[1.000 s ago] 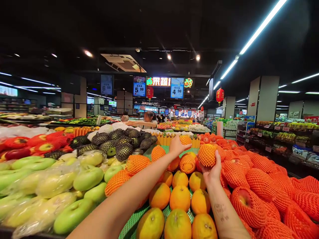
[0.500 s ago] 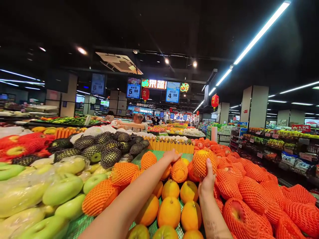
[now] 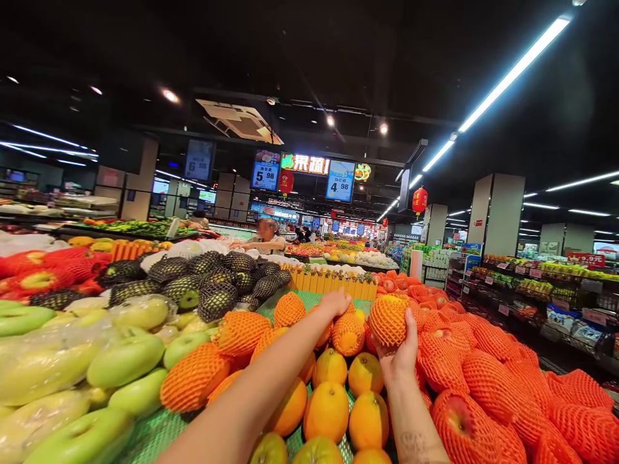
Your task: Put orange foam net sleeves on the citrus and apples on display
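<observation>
An orange in an orange foam net (image 3: 388, 320) rests in my right hand (image 3: 403, 351), thumb up its right side and the palm beneath. My left hand (image 3: 335, 301) reaches across to the back of the orange display, its fingers curled downward; what lies under them is hidden. Just below it sits another netted orange (image 3: 348, 334). Bare oranges (image 3: 326, 411) stand in rows between my forearms on a green mesh mat (image 3: 157, 437). Several more netted oranges (image 3: 195, 377) lie left of my left forearm.
Red-netted apples (image 3: 498, 374) are heaped on the right. Green apples (image 3: 126, 361) and black-netted fruit (image 3: 213, 283) fill the left side. A low yellow picket fence (image 3: 329, 283) edges the back. Beyond it is another person (image 3: 267, 237).
The netted orange in my right hand has shifted slightly left and down. My left hand has closed a little more and stays near the same spot. The view has tilted slightly.
</observation>
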`<act>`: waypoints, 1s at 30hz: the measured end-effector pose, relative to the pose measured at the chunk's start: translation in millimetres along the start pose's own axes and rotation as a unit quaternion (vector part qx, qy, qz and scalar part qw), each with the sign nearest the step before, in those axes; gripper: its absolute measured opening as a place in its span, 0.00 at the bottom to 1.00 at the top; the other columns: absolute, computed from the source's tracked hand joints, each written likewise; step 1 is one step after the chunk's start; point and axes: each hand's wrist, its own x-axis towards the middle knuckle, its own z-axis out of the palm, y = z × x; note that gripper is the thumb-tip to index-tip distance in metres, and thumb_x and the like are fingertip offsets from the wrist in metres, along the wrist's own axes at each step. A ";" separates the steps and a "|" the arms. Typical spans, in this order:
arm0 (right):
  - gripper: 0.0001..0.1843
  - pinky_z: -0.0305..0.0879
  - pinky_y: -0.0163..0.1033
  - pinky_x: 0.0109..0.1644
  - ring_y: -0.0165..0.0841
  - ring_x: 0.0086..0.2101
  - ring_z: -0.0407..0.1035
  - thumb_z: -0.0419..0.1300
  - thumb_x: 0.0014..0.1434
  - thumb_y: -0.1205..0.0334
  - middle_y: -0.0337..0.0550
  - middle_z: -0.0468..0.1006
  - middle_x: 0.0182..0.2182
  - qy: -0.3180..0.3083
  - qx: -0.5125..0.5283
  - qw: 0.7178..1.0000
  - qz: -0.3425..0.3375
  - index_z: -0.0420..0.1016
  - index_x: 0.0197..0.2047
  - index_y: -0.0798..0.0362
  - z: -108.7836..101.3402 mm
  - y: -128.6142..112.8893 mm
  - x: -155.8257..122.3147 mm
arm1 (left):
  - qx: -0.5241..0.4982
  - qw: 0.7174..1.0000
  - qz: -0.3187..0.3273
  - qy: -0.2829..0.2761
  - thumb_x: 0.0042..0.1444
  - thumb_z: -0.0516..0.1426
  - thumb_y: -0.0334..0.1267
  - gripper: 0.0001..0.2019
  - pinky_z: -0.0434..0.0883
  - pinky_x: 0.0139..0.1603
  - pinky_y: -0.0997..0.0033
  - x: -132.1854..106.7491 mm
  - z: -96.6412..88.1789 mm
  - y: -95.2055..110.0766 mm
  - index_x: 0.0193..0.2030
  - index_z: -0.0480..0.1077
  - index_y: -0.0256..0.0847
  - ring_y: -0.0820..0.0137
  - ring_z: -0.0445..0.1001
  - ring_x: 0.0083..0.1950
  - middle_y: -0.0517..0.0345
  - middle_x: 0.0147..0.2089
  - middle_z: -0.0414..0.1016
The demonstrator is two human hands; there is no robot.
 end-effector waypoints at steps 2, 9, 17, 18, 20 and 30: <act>0.30 0.72 0.34 0.24 0.41 0.31 0.80 0.68 0.50 0.42 0.43 0.83 0.38 0.018 0.024 0.999 0.032 0.74 0.51 0.51 4.7 -6.7 -4.7 | 0.002 0.998 -0.053 0.014 0.71 0.47 0.53 0.29 0.71 0.57 0.50 1.1 -2.0 -2.6 0.64 0.65 0.29 0.54 0.75 0.58 0.35 0.58 0.74; 0.30 0.72 0.32 0.21 0.44 0.34 0.81 0.66 0.51 0.40 0.44 0.83 0.39 0.003 0.037 0.999 0.006 0.73 0.51 0.50 5.2 -18.7 -7.2 | -0.014 0.992 -0.113 0.046 0.72 0.40 0.57 0.33 0.72 0.56 0.53 -3.1 1.4 6.8 0.55 0.74 0.30 0.54 0.74 0.59 0.34 0.59 0.73; 0.28 0.70 0.30 0.20 0.43 0.34 0.81 0.65 0.53 0.40 0.43 0.82 0.37 0.001 0.053 0.999 0.011 0.73 0.49 0.50 5.7 -22.0 -7.1 | -0.033 0.994 -0.098 0.032 0.70 0.43 0.54 0.31 0.69 0.59 0.55 -1.0 7.5 9.3 0.64 0.67 0.30 0.53 0.71 0.62 0.32 0.63 0.69; 0.28 0.70 0.30 0.20 0.43 0.34 0.81 0.65 0.53 0.39 0.43 0.82 0.37 -0.001 0.051 0.999 0.010 0.73 0.49 0.49 5.9 -22.1 -7.0 | -0.035 0.994 -0.103 0.029 0.70 0.43 0.56 0.32 0.70 0.59 0.55 0.1 7.6 8.7 0.66 0.65 0.29 0.52 0.71 0.63 0.32 0.63 0.69; 0.28 0.70 0.30 0.21 0.42 0.34 0.81 0.65 0.52 0.39 0.42 0.82 0.37 -0.009 0.042 0.999 -0.002 0.73 0.48 0.48 6.0 -21.9 -7.1 | -0.040 0.991 -0.124 0.022 0.69 0.43 0.59 0.36 0.70 0.57 0.53 2.0 7.6 8.1 0.68 0.61 0.27 0.49 0.71 0.63 0.28 0.63 0.69; 0.34 0.71 0.31 0.20 0.43 0.35 0.81 0.70 0.42 0.37 0.42 0.82 0.37 -0.024 0.023 0.999 -0.010 0.74 0.46 0.50 5.9 -19.6 -9.5 | -0.059 0.991 -0.087 0.085 0.68 0.45 0.59 0.37 0.67 0.61 0.51 -8.4 3.2 14.6 0.66 0.61 0.23 0.42 0.62 0.68 0.24 0.67 0.61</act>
